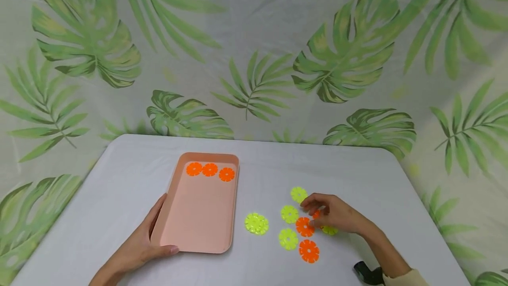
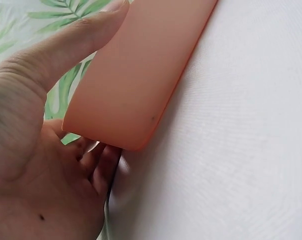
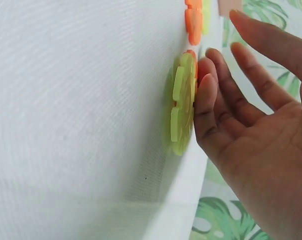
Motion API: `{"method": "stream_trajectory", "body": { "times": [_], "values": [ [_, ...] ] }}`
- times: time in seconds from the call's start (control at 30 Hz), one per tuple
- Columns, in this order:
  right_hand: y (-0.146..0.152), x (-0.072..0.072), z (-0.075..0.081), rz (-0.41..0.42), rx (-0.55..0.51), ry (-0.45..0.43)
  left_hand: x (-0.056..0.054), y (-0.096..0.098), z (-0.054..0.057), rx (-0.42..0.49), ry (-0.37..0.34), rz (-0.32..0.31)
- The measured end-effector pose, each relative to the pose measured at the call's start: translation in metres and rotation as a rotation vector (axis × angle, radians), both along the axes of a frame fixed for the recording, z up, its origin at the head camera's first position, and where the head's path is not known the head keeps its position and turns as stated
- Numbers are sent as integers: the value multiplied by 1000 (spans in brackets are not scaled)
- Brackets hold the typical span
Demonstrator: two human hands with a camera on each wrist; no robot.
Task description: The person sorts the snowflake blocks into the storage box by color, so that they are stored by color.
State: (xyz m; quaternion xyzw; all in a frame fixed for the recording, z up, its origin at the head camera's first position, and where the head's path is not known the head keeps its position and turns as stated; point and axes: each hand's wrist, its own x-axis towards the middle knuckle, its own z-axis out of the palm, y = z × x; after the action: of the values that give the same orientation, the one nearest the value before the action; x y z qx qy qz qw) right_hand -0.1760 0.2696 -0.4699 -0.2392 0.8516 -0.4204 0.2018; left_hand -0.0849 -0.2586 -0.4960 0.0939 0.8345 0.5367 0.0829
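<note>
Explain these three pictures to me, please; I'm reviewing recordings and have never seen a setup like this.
There is no machine here: a person works with two bare hands. The wide picture comes from a camera worn on the head, looking forward and down. The two close-ups come from cameras on the wrists, one per hand.

On the white table lies a pink tray with three orange discs at its far end. To its right are a yellow-green pile and scattered discs in both colours.

The left hand grips the tray near its closest left corner. The right hand is among the scattered discs, apparently holding nothing.
</note>
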Motion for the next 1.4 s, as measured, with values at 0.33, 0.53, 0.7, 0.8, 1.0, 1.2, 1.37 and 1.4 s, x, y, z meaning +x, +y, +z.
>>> {"method": "stream_trajectory", "body": {
  "times": [0.33, 0.53, 0.7, 0.8, 1.0, 1.2, 1.37, 1.4],
  "values": [
    [-2, 7, -1, 77, 49, 18, 1, 0, 3, -38, -18, 5],
    [-7, 7, -3, 87, 103, 80, 1, 0, 3, -40, -13, 3],
    [-12, 7, -1, 66, 121, 61, 1, 0, 1, -33, -16, 5],
    [-14, 7, 0, 54, 119, 44, 0, 0, -1, -32, -31, 11],
    [-16, 6, 1, 50, 106, 47, 0, 0, 0, -29, -44, 23],
    [-17, 2, -1, 39, 104, 77, 2, -1, 2, -24, -44, 29],
    [-18, 2, -3, -5, 100, 45, 0, -2, -2, -4, -38, 16],
    [-19, 2, -4, -23, 96, 34, 0, -2, -3, 1, -45, 18]
  ]
}}
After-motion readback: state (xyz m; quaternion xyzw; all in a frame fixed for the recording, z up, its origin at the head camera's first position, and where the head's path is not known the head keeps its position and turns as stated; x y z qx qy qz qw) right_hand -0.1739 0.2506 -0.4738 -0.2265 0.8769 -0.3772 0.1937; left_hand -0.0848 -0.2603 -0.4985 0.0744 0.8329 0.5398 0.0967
